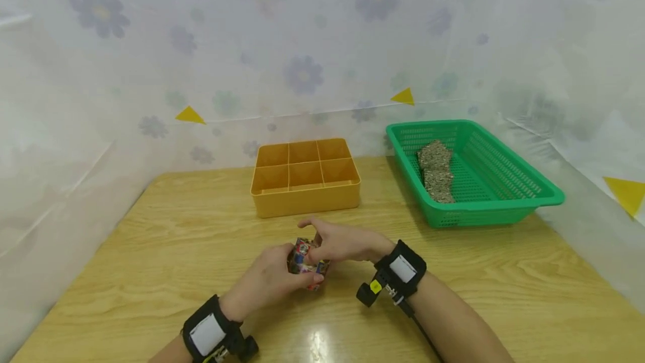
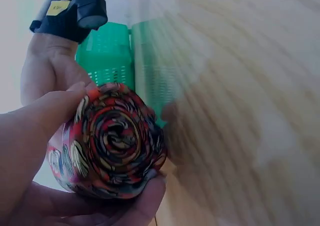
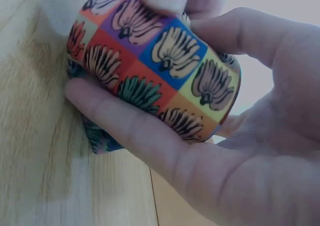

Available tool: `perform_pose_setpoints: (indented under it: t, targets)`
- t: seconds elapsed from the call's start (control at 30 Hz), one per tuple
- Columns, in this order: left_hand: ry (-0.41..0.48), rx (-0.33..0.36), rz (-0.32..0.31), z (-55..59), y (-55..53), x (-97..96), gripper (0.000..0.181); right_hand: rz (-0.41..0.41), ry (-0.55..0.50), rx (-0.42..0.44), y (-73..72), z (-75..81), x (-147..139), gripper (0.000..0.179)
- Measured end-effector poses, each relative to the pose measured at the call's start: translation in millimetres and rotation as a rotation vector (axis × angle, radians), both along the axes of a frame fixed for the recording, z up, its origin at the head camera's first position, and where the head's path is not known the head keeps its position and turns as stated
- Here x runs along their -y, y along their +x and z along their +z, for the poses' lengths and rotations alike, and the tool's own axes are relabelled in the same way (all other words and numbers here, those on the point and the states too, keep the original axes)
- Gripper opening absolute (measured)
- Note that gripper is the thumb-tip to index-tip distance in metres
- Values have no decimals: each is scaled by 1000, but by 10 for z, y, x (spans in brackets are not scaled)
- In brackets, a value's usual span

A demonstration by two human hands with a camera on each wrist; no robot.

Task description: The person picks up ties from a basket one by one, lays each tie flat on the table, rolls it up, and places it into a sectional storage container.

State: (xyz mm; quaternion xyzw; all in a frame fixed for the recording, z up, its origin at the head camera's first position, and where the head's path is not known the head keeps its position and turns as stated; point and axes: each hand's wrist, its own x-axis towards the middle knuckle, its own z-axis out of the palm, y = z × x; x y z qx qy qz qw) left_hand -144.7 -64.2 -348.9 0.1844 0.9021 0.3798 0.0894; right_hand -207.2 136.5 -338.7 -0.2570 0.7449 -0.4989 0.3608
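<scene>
Between the two hands, over the front middle of the table, is a rolled-up cloth [image 1: 303, 255] printed with colourful squares. Its spiral end [image 2: 120, 136] faces the left wrist camera, and the right wrist view shows banana-like motifs on its outer side [image 3: 165, 61]. My left hand [image 1: 269, 280] grips the roll from the left, thumb along the near side and fingers around the other side. On the right, my right hand [image 1: 345, 242] holds it with the thumb and fingers curled round it, the index finger raised off it in the head view.
Behind the hands stands an orange-yellow organizer box [image 1: 307, 201] with several compartments. A green plastic basket [image 1: 478, 214] sits at the back right, holding brown speckled bundles [image 1: 436, 170] along its left side. A flower-patterned sheet [image 1: 302, 43] hangs behind and beside the wooden table [image 1: 166, 240].
</scene>
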Motion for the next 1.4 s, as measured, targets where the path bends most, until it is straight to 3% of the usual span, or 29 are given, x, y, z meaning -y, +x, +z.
perform_pose_setpoints:
  t: [0.27,0.4,0.63,0.77,0.9,1.0,1.1,1.27,1.4]
  targets:
    - [-24,-164,20,-12,-30,-48,52,-55,-6,-141,39,70,55,80]
    - [-74,-286,-38,40,-97,-28,43,-51,24,-202,49,143,33,76]
    - [-125,-407,-161,225,-360,94,47,-36,73,-354,-114,344,-72,63]
    - [-219,-557,-152,323,-546,169,47,-183,130,-489,-275,440,-170,49]
    - [-281,-644,-140,404,-704,218,48,-389,209,-617,-437,412,-263,44]
    - [-291,-663,-132,454,-782,254,48,-483,280,-664,-556,325,-280,50]
    - [-303,-653,-112,494,-834,288,49,-524,357,-709,-667,215,-275,60]
    - [-356,-599,-82,542,-924,358,52,-531,490,-775,-816,25,-250,68]
    - [-383,-566,-76,577,-1012,433,53,-544,543,-779,-908,-94,-207,71]
